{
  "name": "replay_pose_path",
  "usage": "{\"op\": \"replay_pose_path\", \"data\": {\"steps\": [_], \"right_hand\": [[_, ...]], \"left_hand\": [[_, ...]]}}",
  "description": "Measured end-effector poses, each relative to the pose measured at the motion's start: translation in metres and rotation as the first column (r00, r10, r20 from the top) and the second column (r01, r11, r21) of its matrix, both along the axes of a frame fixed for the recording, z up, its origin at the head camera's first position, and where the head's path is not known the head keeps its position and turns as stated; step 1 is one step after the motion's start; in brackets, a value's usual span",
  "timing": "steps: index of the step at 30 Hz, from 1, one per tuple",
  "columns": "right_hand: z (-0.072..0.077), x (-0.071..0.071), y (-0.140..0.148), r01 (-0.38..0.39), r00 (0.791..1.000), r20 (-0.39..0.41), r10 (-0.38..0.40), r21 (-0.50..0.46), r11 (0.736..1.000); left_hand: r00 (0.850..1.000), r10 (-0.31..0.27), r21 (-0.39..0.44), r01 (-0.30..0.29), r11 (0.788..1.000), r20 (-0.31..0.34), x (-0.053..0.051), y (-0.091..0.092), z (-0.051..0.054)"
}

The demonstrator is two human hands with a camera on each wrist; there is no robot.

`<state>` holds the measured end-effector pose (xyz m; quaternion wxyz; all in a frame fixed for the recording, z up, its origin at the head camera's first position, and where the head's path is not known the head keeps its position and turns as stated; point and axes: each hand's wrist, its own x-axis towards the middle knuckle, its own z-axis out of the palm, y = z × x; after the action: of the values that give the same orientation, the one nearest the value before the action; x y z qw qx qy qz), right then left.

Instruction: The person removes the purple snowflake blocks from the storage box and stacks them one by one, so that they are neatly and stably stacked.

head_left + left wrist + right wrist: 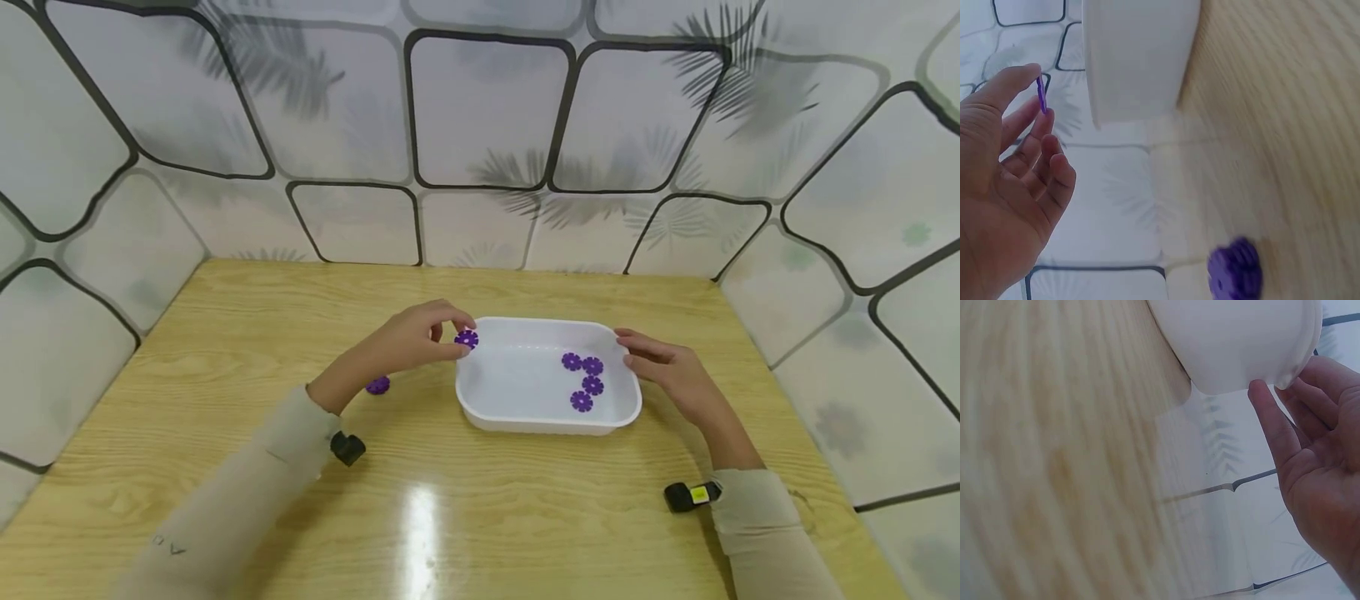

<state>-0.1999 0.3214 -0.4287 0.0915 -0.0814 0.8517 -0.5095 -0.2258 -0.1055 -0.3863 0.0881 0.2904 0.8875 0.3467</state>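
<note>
My left hand [420, 337] pinches a purple flower-shaped plastic disc [467, 339] between thumb and fingers at the left rim of a white tray [517, 421]. In the left wrist view the disc [1042, 95] is edge-on at the fingertips. Inside the tray, toward its right side, lie several matching purple discs [581, 402]. My right hand [678, 375] holds the tray's right end near the far corner; in the right wrist view its thumb and fingers meet the tray's rim [1316, 337]. Partly hidden by my left wrist, a small stack of purple discs [377, 385] sits on the table.
The wood-grain table [480, 517] extends around the tray on all sides. Patterned white panels [487, 117] with dark lines and leaf prints stand behind and at both sides. Each sleeve cuff carries a small black camera [347, 448].
</note>
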Motion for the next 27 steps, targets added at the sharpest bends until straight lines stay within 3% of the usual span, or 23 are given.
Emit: {"op": "replay_pose_path", "data": {"steps": [7, 15, 21, 27], "right_hand": [[0.0, 0.001, 0.0, -0.008, 1.0, 0.005, 0.008, -0.032, 0.999], [-0.001, -0.002, 0.0, -0.016, 1.0, 0.001, 0.016, -0.021, 1.0], [0.0, -0.002, -0.001, -0.018, 1.0, 0.007, 0.018, -0.028, 0.999], [-0.001, 0.0, -0.001, -0.01, 1.0, 0.012, 0.011, -0.043, 0.999]], "left_hand": [[0.998, 0.067, -0.024, -0.067, 0.997, -0.014, 0.013, -0.032, -0.007], [0.988, 0.155, -0.126, -0.157, 0.979, -0.025, 0.022, -0.076, -0.018], [0.983, 0.183, -0.183, -0.175, 0.968, 0.029, 0.03, -0.099, -0.027], [0.976, 0.194, -0.196, -0.171, 0.966, 0.1, 0.033, -0.106, -0.032]]}}
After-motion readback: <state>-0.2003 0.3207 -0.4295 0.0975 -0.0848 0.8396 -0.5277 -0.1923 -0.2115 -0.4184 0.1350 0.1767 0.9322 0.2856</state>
